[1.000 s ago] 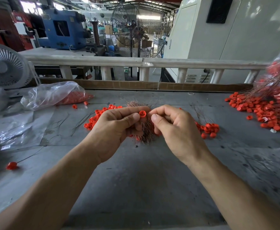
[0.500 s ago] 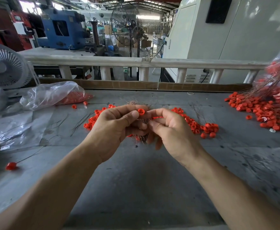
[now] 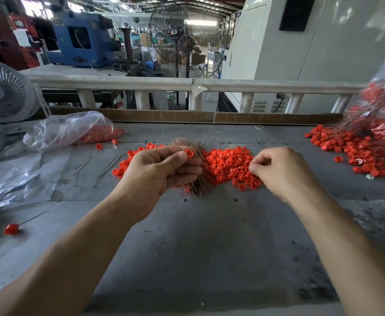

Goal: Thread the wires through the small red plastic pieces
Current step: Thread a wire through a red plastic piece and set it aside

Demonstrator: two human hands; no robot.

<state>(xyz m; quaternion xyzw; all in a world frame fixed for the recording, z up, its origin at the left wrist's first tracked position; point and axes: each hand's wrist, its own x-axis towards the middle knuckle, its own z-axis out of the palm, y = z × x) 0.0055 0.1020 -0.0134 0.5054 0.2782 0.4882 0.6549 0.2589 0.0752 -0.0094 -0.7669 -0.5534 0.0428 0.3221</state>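
Fingers of the left hand grip a wire bundle and pinch a red piece; the right hand (fingertips pinched, contents unclear) hovers over the red pile. A plastic bag holds more.

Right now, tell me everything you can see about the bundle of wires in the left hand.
The bundle of wires is a thick tuft of thin, brownish, coppery-looking strands, gripped round its middle by the left hand. It stands roughly upright above the table, frayed ends fanning out above and below the fist. A red piece is pinched beside its top.
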